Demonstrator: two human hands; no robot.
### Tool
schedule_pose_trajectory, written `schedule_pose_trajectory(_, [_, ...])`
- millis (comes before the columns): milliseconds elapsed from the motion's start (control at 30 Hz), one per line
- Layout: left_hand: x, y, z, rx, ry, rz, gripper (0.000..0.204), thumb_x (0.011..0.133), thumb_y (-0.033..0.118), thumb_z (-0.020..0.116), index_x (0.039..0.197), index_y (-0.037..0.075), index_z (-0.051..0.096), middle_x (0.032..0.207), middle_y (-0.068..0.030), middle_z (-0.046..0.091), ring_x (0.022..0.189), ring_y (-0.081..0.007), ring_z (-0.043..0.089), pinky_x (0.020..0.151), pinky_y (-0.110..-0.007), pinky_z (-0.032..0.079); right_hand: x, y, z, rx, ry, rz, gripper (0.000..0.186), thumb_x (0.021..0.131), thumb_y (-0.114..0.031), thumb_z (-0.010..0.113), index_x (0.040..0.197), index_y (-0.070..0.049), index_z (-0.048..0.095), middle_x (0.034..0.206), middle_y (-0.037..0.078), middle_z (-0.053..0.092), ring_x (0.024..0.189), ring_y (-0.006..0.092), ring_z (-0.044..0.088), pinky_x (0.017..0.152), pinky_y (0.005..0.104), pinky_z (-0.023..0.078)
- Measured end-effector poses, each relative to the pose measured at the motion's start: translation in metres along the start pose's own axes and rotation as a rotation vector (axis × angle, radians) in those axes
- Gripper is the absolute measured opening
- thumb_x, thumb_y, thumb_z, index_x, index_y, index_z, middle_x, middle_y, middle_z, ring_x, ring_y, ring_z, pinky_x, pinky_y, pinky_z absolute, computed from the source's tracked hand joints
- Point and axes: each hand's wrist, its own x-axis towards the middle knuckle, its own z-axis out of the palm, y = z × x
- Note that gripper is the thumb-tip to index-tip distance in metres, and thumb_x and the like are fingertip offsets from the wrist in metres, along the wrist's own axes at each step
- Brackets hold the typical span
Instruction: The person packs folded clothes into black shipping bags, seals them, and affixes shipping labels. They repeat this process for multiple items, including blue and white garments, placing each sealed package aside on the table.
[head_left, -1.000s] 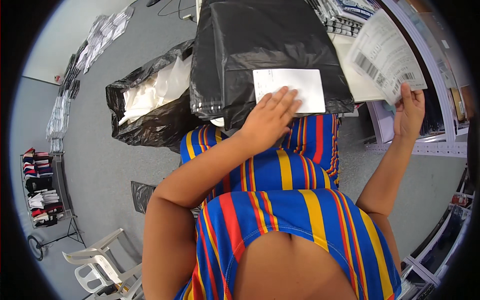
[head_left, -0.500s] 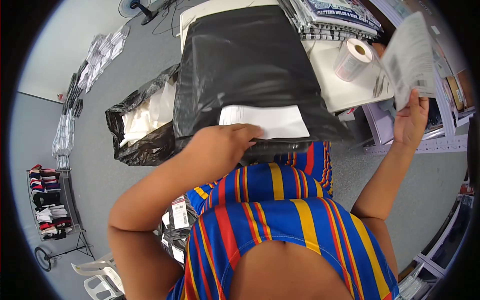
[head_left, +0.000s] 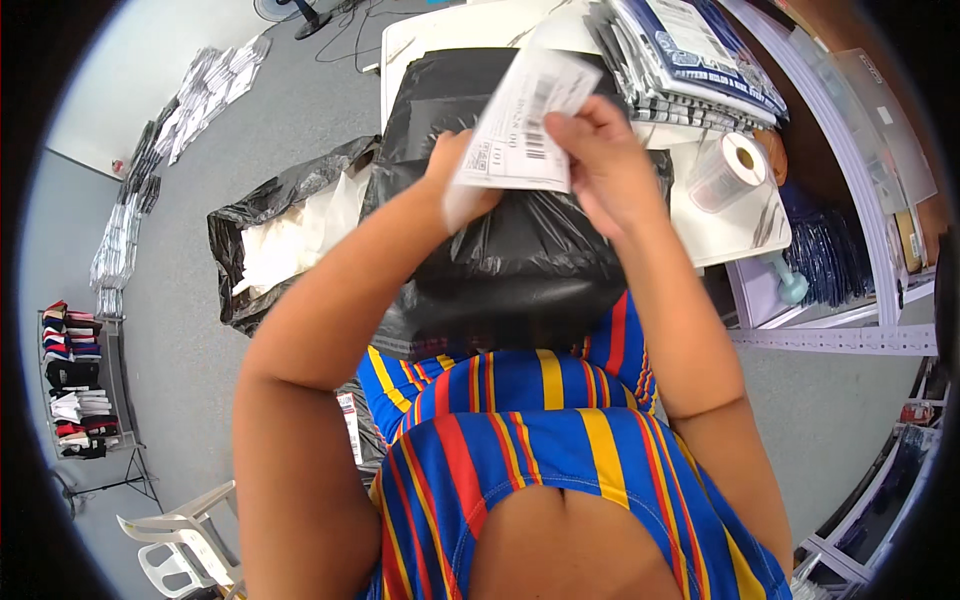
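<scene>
A large black plastic mailing bag (head_left: 520, 290) lies at the table's near edge, in front of my body, its top creased and bunched. My left hand (head_left: 462, 160) is closed at the bag's upper middle, gripping its plastic. Part of that hand is hidden behind a white printed shipping label (head_left: 530, 130). My right hand (head_left: 605, 160) pinches this label by its right side, thumb in front, and holds it tilted above the bag.
Right of the bag, a roll of labels (head_left: 728, 172) stands on the white table (head_left: 745, 235). Behind it are stacked packaged items (head_left: 700, 60). Left, an open black bag (head_left: 235, 290) holds white material. A shelf rack (head_left: 840, 340) stands at right, plastic chairs (head_left: 185, 540) at lower left.
My right hand has brought the label from the far right to above the bag. My left hand has moved up and farther away. The white sheet on the bag is no longer visible.
</scene>
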Motion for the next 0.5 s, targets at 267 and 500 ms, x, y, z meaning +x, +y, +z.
schedule_pose_trajectory(267, [-0.005, 0.002, 0.001, 0.197, 0.097, 0.056, 0.016, 0.078, 0.022, 0.048, 0.078, 0.008, 0.057, 0.077, -0.0059, 0.059, 0.079, -0.024, 0.055, 0.073, -0.036, 0.038, 0.025, 0.025, -0.058, -0.15, 0.338, 0.041, 0.015, 0.079, -0.01, 0.057, 0.091, -0.005, 0.049, 0.087, 0.006, 0.058, 0.076, 0.0131, 0.057, 0.066, 0.0265, 0.048])
schedule_pose_trajectory(500, [0.002, -0.003, 0.0, 0.074, 0.056, 0.028, 0.015, 0.076, 0.019, 0.052, 0.083, 0.008, 0.057, 0.085, -0.0087, 0.058, 0.085, -0.0267, 0.053, 0.076, -0.039, 0.038, 0.022, 0.008, -0.038, -0.094, 0.161, -0.015, 0.016, 0.08, -0.013, 0.055, 0.095, -0.009, 0.05, 0.093, 0.002, 0.058, 0.083, 0.012, 0.056, 0.068, 0.0299, 0.048])
